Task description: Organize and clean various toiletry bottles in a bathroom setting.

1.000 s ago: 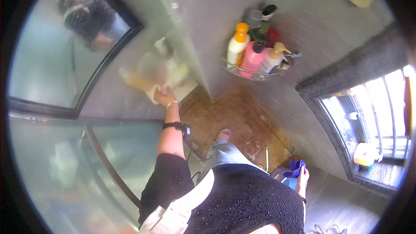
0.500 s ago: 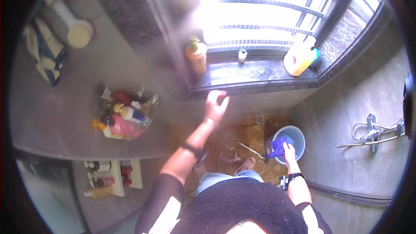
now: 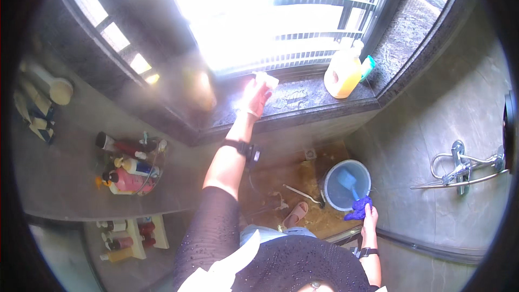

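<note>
The small white bottle [image 3: 266,80] is at the window, in the left hand [image 3: 254,99], tilted over the far sill [image 3: 294,95]. Half a second ago it stood upright on that sill, with the left hand bare just below the edge, thumb and fingers apart; now those fingers are clamped around it. Whether its base touches the stone is hard to tell, as glare washes out that part. A second ago the same hand was reaching well away to the left, at the wall shelf.

The right hand [image 3: 370,219] has its fingers closed on the purple cloth [image 3: 357,210]. The cloth was over the left part of the bucket [image 3: 326,187] half a second ago; now it hangs at the near right rim, and the blue scoop [image 3: 346,178] inside shows more fully.

Right of the white bottle, the yellow jug [image 3: 340,78] stands on the sill as it did, a green-topped thing [image 3: 367,68] just beside it. To the left, an orange bottle [image 3: 201,93] is blurred at the sill's end. A long-handled brush [image 3: 304,194] lies on the floor [image 3: 273,184], left of the bucket, as before. Farther left, the wire rack [image 3: 157,165] holds its bottles.
</note>
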Demonstrator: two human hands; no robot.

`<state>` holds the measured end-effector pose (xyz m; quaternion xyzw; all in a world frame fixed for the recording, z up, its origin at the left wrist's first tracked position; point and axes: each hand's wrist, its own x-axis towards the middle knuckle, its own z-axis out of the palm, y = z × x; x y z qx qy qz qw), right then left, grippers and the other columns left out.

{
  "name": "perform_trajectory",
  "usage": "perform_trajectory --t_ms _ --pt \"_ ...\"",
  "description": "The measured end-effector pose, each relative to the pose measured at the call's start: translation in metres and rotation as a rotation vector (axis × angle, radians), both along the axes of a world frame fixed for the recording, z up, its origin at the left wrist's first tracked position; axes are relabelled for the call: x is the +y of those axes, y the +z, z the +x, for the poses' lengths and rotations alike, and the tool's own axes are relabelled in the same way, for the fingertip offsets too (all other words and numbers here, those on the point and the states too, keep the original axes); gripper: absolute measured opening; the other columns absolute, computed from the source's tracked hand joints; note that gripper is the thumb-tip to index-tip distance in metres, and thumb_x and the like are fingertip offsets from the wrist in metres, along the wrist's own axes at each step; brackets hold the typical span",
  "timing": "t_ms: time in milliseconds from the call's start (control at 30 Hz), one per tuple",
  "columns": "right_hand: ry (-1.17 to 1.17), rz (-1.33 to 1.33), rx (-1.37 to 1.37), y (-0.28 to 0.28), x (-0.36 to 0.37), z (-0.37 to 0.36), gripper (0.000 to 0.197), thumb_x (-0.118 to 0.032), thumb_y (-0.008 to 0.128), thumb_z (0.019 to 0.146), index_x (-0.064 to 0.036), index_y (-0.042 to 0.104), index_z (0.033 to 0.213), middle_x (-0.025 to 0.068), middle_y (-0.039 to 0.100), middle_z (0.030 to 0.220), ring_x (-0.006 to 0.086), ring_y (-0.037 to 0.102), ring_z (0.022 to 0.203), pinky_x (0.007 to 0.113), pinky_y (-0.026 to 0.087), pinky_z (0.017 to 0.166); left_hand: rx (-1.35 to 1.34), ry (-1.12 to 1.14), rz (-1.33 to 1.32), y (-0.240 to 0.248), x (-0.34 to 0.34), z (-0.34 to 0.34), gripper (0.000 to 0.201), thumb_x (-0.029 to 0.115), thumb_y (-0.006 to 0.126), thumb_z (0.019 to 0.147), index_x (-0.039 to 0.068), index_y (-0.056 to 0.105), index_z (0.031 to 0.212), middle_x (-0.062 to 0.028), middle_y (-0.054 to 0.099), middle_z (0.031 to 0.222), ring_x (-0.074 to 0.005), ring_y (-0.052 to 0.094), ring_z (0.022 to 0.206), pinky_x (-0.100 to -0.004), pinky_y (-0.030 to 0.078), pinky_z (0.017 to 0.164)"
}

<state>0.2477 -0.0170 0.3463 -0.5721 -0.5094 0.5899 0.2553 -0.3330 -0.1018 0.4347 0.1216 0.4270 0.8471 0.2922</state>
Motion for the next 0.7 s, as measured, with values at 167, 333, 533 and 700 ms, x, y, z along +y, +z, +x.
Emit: perform_trajectory --t_ms 167,333,533,700 --pt "-0.011 -0.12 0.014 -0.008 0.022 -0.018 0.029 -0.028 0.052 0.094 -0.0017 0.057 0.104 0.0047 0.062 0.092 0.0131 0.058 0.079 0.028 0.048 0.071 -0.128 -0.357 0.462 0.076 -0.089 0.051 0.051 0.02 0.063 0.086 0.008 0.041 0.13 -0.0059 0.059 0.108 -0.0183 0.06 0.095 -0.0338 0.051 0.08" --pt "0.138 -0.146 0.047 -0.006 0.007 -0.092 0.029 -0.031 0.052 0.093 -0.005 0.058 0.105 0.0049 0.063 0.088 0.016 0.061 0.07 0.03 0.051 0.06 -0.004 -0.223 0.296 0.066 -0.213 0.089 0.047 0.018 0.061 0.088 0.012 0.043 0.131 -0.0044 0.056 0.115 -0.0201 0.056 0.107 -0.0393 0.05 0.088" --pt "0.193 -0.274 -0.051 -0.036 -0.006 -0.134 0.033 -0.035 0.054 0.091 -0.0048 0.058 0.102 0.0035 0.062 0.085 0.0173 0.06 0.071 0.033 0.05 0.059 0.033 0.502 -0.407 -0.053 -0.418 0.178 0.049 0.009 0.062 0.082 0.006 0.045 0.128 -0.0047 0.057 0.106 -0.014 0.056 0.095 -0.0308 0.049 0.082" --pt "0.341 -0.24 -0.219 -0.03 -0.032 -0.174 0.034 -0.037 0.055 0.091 -0.0049 0.058 0.102 0.0036 0.062 0.086 0.0174 0.06 0.072 0.033 0.05 0.059 -0.084 1.545 -0.668 -0.1 -0.641 0.256 0.028 0.0 0.063 0.078 0.003 0.05 0.103 -0.0055 0.057 0.099 -0.0138 0.056 0.091 -0.0283 0.048 0.079"
